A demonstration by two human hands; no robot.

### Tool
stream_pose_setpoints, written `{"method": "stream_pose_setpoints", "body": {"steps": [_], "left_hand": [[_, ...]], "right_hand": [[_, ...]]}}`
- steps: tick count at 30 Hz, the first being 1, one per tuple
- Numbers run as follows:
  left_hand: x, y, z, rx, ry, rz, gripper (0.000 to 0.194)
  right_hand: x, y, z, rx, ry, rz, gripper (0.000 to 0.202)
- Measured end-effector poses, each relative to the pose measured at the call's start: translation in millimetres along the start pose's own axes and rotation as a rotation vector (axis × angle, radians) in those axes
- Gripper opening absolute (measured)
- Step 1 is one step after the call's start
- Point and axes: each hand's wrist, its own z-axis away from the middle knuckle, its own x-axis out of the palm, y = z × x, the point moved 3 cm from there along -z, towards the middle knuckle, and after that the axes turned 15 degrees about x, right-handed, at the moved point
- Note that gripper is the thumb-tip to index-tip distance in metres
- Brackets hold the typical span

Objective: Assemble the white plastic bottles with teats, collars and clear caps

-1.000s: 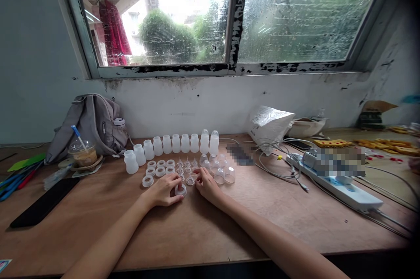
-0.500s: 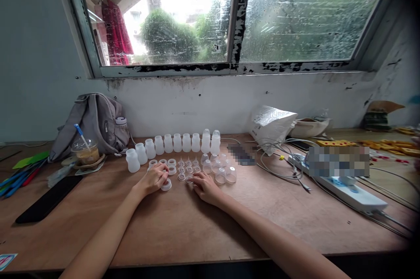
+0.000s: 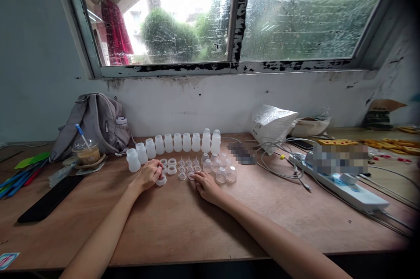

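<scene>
My left hand (image 3: pixel 149 177) is bent over a white screw ring (image 3: pixel 161 180), its fingertips gripping the ring on the table. Several like rings (image 3: pixel 171 169) lie just beyond, partly hidden by the fingers. My right hand (image 3: pixel 207 188) rests on the tabletop with fingers extended, the fingertips at the edge of a clear bottle nipple (image 3: pixel 190 176). More nipples (image 3: pixel 188 163) stand in short rows between the hands. Clear dome caps (image 3: pixel 221 175) are grouped to the right of them. Behind runs a curved row of frosted baby bottles (image 3: pixel 177 142); two at its right end have domed tops (image 3: pixel 206 134).
At left are a grey backpack (image 3: pixel 95 123), an iced drink cup (image 3: pixel 87 152), a black flat case (image 3: pixel 50 200) and colourful strips (image 3: pixel 24 178). Rightward lie a silvery bag (image 3: pixel 274 123), tangled cables (image 3: pixel 278 167) and a white power strip (image 3: pixel 361 196). A wall with a window stands behind.
My left hand has shifted slightly left and away from me, and the white ring has moved with it. The nipple at my right fingertips has slid slightly away from me.
</scene>
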Motion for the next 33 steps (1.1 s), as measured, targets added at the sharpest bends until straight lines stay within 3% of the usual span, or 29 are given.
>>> {"method": "stream_pose_setpoints", "body": {"steps": [33], "left_hand": [[0.6, -2.9, 1.3, 0.019, 0.017, -0.041, 0.041]], "right_hand": [[-0.4, -3.0, 0.5, 0.027, -0.086, 0.106, 0.044]]}}
